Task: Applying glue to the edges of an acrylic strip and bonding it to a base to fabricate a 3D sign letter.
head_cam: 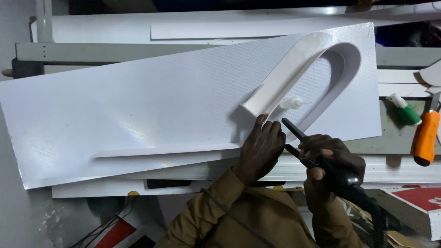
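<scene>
Head view. A large white sheet with a fine textured face lies tilted across the tabletop, its long axis running from 8 o'clock to 2 o'clock. On its right portion stands a white plastic strip on edge, bent into a tall arch: one leg runs straight from the top bend down toward 7 o'clock, the other curves round the 3 o'clock side.

Left hand: fingers curled and narrow, tips pressed against the lower end of the straight leg, which sits at 12 o'clock from the knuckles. The hand holds nothing apart from this contact.

Right hand: fingers wrapped fully around a black handled tool with a cable leaving toward 5 o'clock. Its slim black tip points to 10 o'clock, ending just beside the strip's base, at 2 o'clock from the left fingertips.

A small white nozzle tip lies on the sheet inside the arch. A thin white strip lies flat along the sheet's lower edge, at 9 o'clock from the left hand.

At 3 o'clock, well apart: a green bottle and an orange-handled tool.
</scene>
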